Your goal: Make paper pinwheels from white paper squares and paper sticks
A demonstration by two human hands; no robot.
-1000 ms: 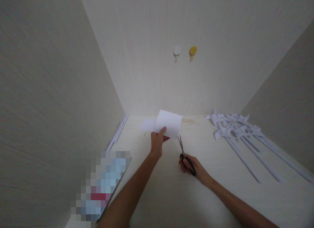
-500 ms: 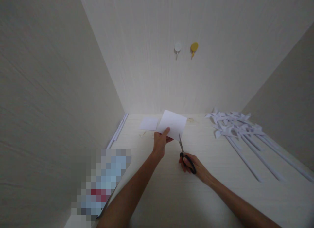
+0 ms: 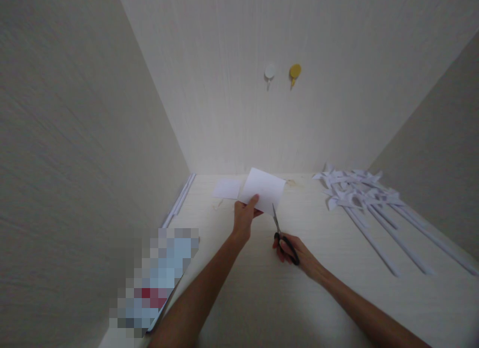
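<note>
My left hand (image 3: 244, 219) pinches the lower edge of a white sheet of paper (image 3: 266, 188) and holds it up over the pale table (image 3: 262, 298). My right hand (image 3: 295, 254) grips black-handled scissors (image 3: 281, 232), and the blade tips meet the bottom right edge of the sheet. A smaller white paper piece (image 3: 226, 188) lies flat on the table behind my left hand.
Several white paper pinwheels on long sticks (image 3: 366, 203) lie at the right of the table. White strips (image 3: 181, 200) run along the left wall. A pixelated flat item (image 3: 157, 278) sits at the near left. A white hook (image 3: 269, 72) and a yellow hook (image 3: 295, 71) hang on the back wall.
My left hand shifted the sheet slightly right, toward the scissors. The blades, apart below the sheet a second ago, now reach its lower edge. My right hand stayed almost still.
</note>
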